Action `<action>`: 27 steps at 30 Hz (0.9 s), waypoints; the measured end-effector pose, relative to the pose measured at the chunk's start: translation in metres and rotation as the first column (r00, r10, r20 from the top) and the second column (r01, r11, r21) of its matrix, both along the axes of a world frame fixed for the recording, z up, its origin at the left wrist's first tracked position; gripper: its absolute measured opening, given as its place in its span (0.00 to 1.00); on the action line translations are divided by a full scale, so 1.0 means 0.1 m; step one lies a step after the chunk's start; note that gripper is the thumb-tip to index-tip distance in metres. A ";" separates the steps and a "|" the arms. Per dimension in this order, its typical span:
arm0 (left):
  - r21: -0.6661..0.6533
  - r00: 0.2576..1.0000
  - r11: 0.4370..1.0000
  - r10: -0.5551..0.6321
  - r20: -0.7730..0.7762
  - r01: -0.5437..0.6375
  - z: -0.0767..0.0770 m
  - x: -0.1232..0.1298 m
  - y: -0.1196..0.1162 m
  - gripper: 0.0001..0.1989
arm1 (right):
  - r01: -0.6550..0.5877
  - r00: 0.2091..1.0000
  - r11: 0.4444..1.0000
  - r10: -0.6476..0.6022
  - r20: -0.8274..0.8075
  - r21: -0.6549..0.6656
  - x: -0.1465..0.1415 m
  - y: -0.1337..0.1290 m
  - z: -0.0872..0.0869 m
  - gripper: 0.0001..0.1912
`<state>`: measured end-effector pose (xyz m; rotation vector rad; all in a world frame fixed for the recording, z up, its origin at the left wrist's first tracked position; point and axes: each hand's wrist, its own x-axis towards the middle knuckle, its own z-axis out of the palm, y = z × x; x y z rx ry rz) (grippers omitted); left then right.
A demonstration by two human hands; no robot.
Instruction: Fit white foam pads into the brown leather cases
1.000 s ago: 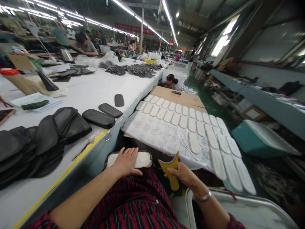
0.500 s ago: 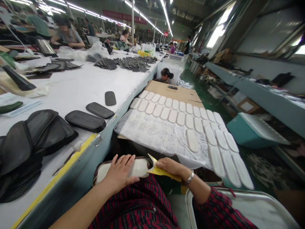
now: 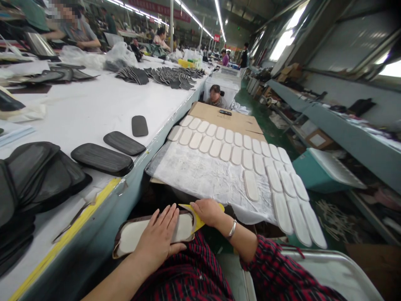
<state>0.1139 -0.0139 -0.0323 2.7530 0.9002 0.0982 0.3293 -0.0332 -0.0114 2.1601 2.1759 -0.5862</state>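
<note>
My left hand [image 3: 157,237] lies flat, fingers outstretched, on a long white pad [image 3: 133,236] with rounded ends. Dark brown material shows around the edge of this pad, which lies just above my lap. Closed in my right hand [image 3: 207,213] is a thin, flat yellow scraper [image 3: 196,223]. Its pale curved edge meets the right end of the pad. My right palm and fingers hide part of the scraper, and my left hand covers the middle of the pad.
Rows of white oval pads [image 3: 251,186] lie on a cloth-covered board [image 3: 200,175] ahead. Black oval pieces [image 3: 102,159] are stacked on the white table [image 3: 103,106] at left. A person [image 3: 216,97] sits behind the cardboard [image 3: 200,110]. A metal-rimmed tray [image 3: 338,261] stands at right.
My right hand has moved left with the yellow scraper, whose edge has come over the right end of the pad. The pad has shifted slightly left under my left hand.
</note>
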 end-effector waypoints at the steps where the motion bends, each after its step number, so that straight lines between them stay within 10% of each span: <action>1: 0.010 1.000 1.000 0.017 0.012 -0.018 0.01 0.01 0.00 0.47 | 0.000 1.000 1.000 0.000 0.009 0.012 0.00 0.00 0.00 0.32; 9: -0.191 0.988 0.975 0.086 -0.131 -0.110 0.21 0.21 0.09 0.59 | -0.044 0.996 0.998 0.041 0.074 0.047 0.00 0.02 0.03 0.30; 21: -0.202 0.978 0.971 0.087 -0.189 -0.125 0.27 0.22 0.08 0.51 | -0.136 0.983 0.991 0.133 0.123 0.011 -0.22 -0.02 0.03 0.29; 27: -0.289 0.990 0.953 0.057 -0.126 -0.092 0.25 0.10 0.20 0.45 | -0.323 0.946 0.936 0.324 -0.018 -0.141 0.14 -0.02 0.24 0.21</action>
